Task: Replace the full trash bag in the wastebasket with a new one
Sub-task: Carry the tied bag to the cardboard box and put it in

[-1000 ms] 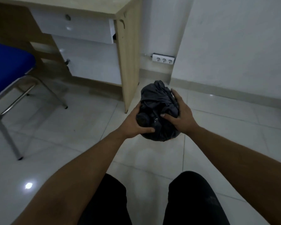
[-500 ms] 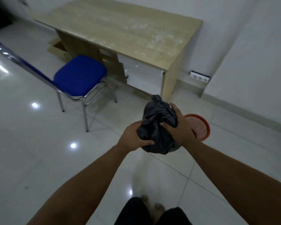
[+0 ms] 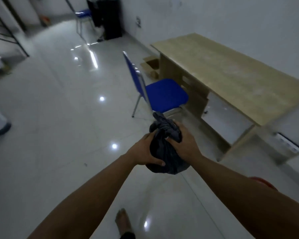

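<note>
Fingers [image 3: 158,162] of my left hand [image 3: 143,152] curl under the near side of the full trash bag [image 3: 164,152] while my right hand [image 3: 185,144] wraps over its right shoulder, both closed on the bundle, which I hold above the floor [image 3: 59,135] just near of the blue chair [image 3: 164,95]. I judge the smooth plastic could slide out of this two-palm hold; the twisted neck looks only loosely gathered, so it might open and spill; the wastebasket [image 3: 261,182] sits behind my right arm, so reaching it for the new liner means turning back, and the glossy tiles could be slippery for my bare foot [image 3: 123,221].
</note>
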`<state>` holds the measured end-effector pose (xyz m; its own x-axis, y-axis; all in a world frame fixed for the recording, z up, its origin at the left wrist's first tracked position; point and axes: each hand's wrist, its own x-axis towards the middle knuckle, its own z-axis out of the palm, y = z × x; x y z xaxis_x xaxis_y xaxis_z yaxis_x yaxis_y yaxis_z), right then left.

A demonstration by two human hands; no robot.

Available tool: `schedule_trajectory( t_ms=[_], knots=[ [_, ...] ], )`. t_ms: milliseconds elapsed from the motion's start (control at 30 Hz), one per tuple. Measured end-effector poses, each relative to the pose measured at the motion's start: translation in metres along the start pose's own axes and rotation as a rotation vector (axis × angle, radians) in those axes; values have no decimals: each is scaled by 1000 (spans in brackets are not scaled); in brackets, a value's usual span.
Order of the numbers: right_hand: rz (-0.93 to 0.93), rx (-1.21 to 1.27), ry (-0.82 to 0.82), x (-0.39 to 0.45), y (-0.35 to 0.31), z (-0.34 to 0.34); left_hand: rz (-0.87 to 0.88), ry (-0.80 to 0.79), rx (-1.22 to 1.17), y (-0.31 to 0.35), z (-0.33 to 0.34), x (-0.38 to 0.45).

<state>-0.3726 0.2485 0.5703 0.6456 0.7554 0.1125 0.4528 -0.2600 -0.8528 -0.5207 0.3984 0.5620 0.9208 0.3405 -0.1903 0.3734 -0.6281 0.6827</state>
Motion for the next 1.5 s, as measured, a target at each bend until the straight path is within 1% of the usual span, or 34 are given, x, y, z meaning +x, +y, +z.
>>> schedule_trajectory(
  t_ms=[100,167,267,367,433,567,733,867,967,1067,1200,1267,1400,1500],
  knots=[
    [-62,5,-79,48,-34,64,-82,95,133,-50,-46,-11],
    [-90,15,-117,77,-55,110,-131,134,171,-91,-79,-15],
    [-100,34,-150,117,-91,172,-176,152,179,-147,-132,-22],
    [-102,16,-150,155,-121,227,-193,179,197,-194,-178,-30],
    [-91,21,-160,181,-136,258,-208,199,191,-222,-204,-28],
    [-140,13,-214,233,-156,305,-206,244,116,-270,-248,-7],
    [-161,16,-222,330,-157,353,-203,293,41,-326,-304,67],
    [-130,47,-182,426,-154,389,-194,299,2,-370,-362,141],
    [-90,63,-187,504,-158,412,-206,328,-21,-401,-409,193],
    [-55,90,-173,579,-169,431,-230,345,39,-429,-457,239],
    [-40,124,-133,672,-183,455,-244,380,224,-464,-513,294],
    [-11,110,-111,718,-186,473,-231,350,245,-487,-538,327],
    [48,85,-54,818,-188,514,-214,197,150,-538,-594,406],
    [87,52,-4,897,-189,542,-146,184,148,-582,-641,471]
  ],
)
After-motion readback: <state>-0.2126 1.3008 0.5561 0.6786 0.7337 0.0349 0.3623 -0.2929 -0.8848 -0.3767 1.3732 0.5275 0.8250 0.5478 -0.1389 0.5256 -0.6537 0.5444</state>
